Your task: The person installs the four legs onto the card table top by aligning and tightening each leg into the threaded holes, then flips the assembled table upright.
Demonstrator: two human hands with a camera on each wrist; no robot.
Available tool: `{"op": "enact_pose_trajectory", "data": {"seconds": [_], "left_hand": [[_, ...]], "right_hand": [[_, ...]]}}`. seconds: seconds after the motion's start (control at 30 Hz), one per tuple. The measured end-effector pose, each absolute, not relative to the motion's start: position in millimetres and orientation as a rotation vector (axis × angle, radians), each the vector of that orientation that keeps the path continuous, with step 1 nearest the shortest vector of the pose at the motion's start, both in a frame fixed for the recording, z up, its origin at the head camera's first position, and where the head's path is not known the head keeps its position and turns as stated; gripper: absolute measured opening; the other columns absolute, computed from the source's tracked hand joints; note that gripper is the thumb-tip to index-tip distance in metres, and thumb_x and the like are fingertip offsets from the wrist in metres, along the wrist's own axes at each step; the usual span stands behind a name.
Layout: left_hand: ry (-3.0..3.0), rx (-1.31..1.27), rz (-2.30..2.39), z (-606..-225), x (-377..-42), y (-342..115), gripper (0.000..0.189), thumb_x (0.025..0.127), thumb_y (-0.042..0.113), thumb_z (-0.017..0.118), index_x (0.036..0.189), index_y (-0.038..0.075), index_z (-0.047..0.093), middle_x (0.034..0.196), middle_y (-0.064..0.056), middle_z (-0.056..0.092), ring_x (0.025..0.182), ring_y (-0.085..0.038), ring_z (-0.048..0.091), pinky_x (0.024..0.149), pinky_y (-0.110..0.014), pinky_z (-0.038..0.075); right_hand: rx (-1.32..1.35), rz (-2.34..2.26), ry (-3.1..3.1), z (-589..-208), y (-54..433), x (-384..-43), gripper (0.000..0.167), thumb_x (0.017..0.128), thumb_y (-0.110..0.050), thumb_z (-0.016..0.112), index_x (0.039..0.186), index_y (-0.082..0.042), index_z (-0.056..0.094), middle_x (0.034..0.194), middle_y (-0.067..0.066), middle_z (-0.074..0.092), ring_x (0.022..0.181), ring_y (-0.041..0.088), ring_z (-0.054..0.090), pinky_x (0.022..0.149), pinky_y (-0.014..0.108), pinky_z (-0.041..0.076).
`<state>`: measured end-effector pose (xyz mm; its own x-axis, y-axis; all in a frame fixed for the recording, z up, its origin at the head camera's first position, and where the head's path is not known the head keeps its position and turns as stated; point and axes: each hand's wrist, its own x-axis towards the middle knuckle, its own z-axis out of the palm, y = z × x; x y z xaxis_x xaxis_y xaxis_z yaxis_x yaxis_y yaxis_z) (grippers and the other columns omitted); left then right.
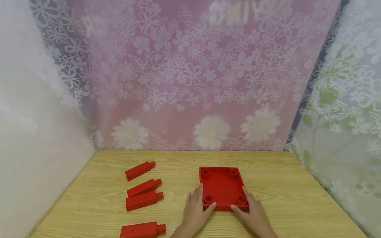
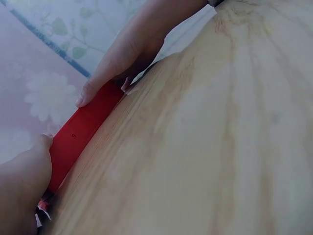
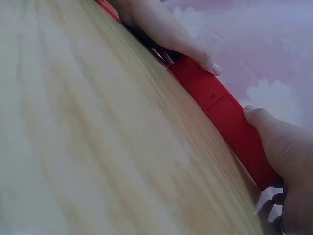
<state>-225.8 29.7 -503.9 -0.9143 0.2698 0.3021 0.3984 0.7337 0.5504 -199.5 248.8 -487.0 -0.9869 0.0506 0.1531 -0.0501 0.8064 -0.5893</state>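
A red square panel [image 1: 224, 188] with a raised rim and a round socket in each corner lies flat on the wooden table, hollow side up. My left hand [image 1: 194, 209] grips its near left corner, fingers along the left side and thumb at the front rim. At the near right corner my right hand [image 1: 253, 211] holds it likewise. Both wrist views show the panel's front side [image 2: 83, 132] between the two thumbs, with a small mark on it. My fingertips beyond the corners are partly hidden there.
Several red square-sectioned legs with narrow round ends lie left of the panel: a far leg [image 1: 140, 170], two touching or nearly touching in the middle [image 1: 144, 200], and a near leg [image 1: 140, 230] cut by the frame edge. A floral curtain [image 1: 190, 82] hangs behind the table [image 1: 285, 185].
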Motion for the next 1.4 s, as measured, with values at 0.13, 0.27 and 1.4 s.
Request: {"op": "enact_pose_trajectory", "data": {"seconds": [0.13,0.27,1.4], "left_hand": [[-2.741,-0.543,-0.973,-502.3,-222.4,22.9,0.084,0.088,0.062,0.039,0.144,0.0,0.024,0.143,-0.015,0.033,0.131,-0.028,0.027,0.105,-0.048,0.015],[-2.747,-0.548,-0.999,-500.4,-218.1,16.8,0.085,0.088,0.062,0.038,0.143,-0.001,0.024,0.143,-0.015,0.032,0.131,-0.03,0.027,0.105,-0.049,0.015],[-2.793,-0.381,-1.19,-490.1,-208.0,-2.3,0.08,0.086,0.04,0.057,0.142,-0.005,0.021,0.141,-0.023,0.029,0.129,-0.038,0.026,0.102,-0.051,0.021]], "right_hand": [[-0.018,0.929,-2.854,-486.1,242.0,-197.1,0.098,0.077,-0.066,0.055,0.143,0.001,0.026,0.138,0.028,0.033,0.125,0.045,0.03,0.098,0.064,0.009],[-0.035,0.935,-2.882,-484.9,236.4,-193.8,0.099,0.077,-0.068,0.054,0.143,0.0,0.026,0.137,0.029,0.033,0.124,0.045,0.031,0.098,0.064,0.011],[0.059,1.059,-2.867,-480.2,217.0,-184.1,0.087,0.08,-0.06,0.057,0.143,-0.006,0.031,0.137,0.021,0.038,0.124,0.042,0.033,0.1,0.061,0.011]]}}
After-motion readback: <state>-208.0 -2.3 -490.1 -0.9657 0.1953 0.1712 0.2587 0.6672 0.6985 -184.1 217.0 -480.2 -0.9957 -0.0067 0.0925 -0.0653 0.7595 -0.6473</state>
